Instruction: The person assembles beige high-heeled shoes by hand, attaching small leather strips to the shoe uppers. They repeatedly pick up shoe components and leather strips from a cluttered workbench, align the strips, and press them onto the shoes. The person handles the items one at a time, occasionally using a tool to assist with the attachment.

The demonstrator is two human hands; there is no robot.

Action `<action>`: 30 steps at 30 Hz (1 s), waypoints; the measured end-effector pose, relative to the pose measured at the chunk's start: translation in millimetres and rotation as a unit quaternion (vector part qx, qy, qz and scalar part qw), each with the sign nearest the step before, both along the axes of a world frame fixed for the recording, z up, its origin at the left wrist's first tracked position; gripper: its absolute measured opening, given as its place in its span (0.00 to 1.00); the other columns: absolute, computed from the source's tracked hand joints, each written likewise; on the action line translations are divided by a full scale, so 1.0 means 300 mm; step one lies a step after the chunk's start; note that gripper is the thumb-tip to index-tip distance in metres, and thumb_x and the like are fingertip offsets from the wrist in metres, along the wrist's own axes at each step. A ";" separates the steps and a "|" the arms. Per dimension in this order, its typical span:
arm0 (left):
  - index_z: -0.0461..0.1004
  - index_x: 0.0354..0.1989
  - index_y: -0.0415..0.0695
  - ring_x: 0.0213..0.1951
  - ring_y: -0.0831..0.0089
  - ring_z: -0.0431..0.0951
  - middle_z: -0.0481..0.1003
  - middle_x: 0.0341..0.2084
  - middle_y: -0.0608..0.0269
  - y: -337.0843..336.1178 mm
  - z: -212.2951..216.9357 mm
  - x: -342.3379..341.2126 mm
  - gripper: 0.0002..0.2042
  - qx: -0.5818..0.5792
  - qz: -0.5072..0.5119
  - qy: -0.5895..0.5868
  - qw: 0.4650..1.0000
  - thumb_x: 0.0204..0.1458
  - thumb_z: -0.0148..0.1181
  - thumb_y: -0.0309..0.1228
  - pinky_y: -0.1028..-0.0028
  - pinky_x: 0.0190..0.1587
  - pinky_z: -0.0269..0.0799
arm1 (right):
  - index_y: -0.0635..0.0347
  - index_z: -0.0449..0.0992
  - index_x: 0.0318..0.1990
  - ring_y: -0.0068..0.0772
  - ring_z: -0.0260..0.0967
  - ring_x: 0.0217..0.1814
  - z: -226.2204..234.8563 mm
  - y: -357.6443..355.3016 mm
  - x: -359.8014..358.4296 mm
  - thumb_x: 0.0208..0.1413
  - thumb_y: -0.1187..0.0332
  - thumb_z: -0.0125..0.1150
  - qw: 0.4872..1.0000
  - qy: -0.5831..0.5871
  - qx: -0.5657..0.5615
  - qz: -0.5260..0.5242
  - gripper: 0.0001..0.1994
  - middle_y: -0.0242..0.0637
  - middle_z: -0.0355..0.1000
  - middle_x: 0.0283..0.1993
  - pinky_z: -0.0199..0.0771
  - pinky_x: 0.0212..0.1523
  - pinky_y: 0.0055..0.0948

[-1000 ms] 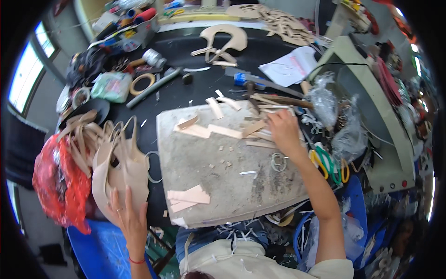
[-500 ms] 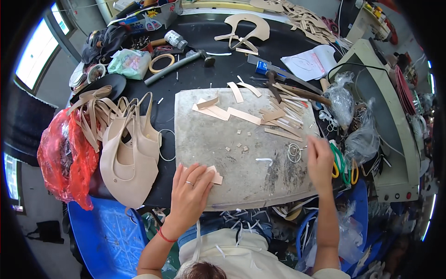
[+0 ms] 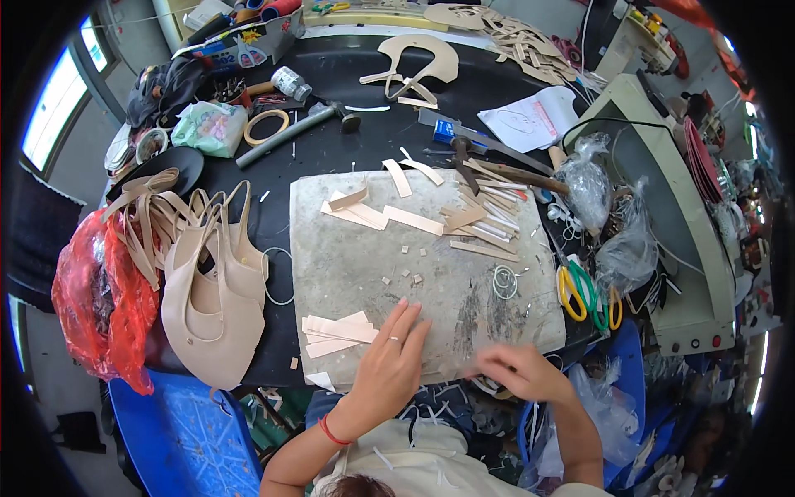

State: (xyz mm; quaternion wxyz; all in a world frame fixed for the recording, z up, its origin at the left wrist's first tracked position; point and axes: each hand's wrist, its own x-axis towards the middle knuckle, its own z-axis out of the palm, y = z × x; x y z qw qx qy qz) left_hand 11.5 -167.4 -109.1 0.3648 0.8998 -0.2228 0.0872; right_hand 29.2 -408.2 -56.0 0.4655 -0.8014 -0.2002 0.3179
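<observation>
Strips (image 3: 338, 331) just left of left hand (image 3: 391, 358), long axis across the slab (image 3: 431, 273) | left hand flat, empty, nearer | right hand (image 3: 517, 373) blurred at near edge, grip unclear

Bare patch mid grey work slab (image 3: 373, 257), only tiny scraps there: open for a hand. Near-left corner taken by stack of tan strips (image 3: 335, 331), just beside left hand (image 3: 389, 364). Far edge blocked by more tan strips (image 3: 389, 214) & tool clutter (image 3: 489, 215). Wire ring (image 3: 504, 282) on slab's right part. Right side hemmed by green/yellow scissors (image 3: 584, 294) & plastic bags (image 3: 613, 224). Left hemmed by beige leather uppers (image 3: 203, 290). Right hand (image 3: 522, 373) at near edge.
</observation>
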 end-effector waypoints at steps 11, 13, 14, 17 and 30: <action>0.57 0.60 0.31 0.63 0.47 0.55 0.56 0.60 0.38 -0.156 -0.005 0.023 0.33 0.043 -0.123 0.036 0.991 0.48 0.61 0.37 0.55 0.64 0.51 | 0.68 0.72 0.44 0.21 0.69 0.41 0.000 -0.102 -0.043 0.58 0.79 0.51 0.943 -0.128 0.101 -0.289 0.08 0.38 0.74 0.41 0.67 0.42 0.19; 0.60 0.57 0.32 0.60 0.51 0.62 0.60 0.59 0.41 -0.150 0.000 -0.132 0.29 -0.009 -0.278 0.045 0.959 0.50 0.59 0.35 0.58 0.61 0.58 | 0.67 0.72 0.45 0.20 0.69 0.39 -0.025 -0.100 -0.005 0.57 0.79 0.51 0.919 -0.183 0.095 -0.336 0.09 0.37 0.74 0.39 0.67 0.40 0.19; 0.64 0.56 0.36 0.54 0.55 0.71 0.66 0.55 0.45 -0.155 -0.011 -0.193 0.22 -0.093 -0.349 0.200 0.911 0.54 0.56 0.33 0.62 0.55 0.68 | 0.66 0.72 0.45 0.20 0.68 0.39 -0.027 -0.084 0.007 0.57 0.79 0.51 0.919 -0.182 0.085 -0.340 0.09 0.37 0.74 0.38 0.67 0.40 0.19; 0.69 0.53 0.39 0.43 0.59 0.77 0.73 0.47 0.52 -0.150 0.009 -0.165 0.17 -0.161 -0.315 0.233 0.906 0.54 0.55 0.28 0.68 0.46 0.74 | 0.64 0.73 0.44 0.20 0.69 0.38 -0.030 0.047 -0.004 0.56 0.78 0.54 0.914 -0.194 0.081 -0.346 0.08 0.36 0.73 0.35 0.69 0.38 0.20; 0.74 0.36 0.30 0.32 0.75 0.79 0.78 0.29 0.57 0.028 0.005 -0.130 0.08 -0.531 0.111 0.283 0.791 0.53 0.57 0.24 0.76 0.36 0.75 | 0.64 0.75 0.35 0.29 0.74 0.31 0.012 0.341 -0.068 0.49 0.81 0.61 0.955 -0.228 0.087 -0.168 0.06 0.39 0.73 0.32 0.73 0.32 0.24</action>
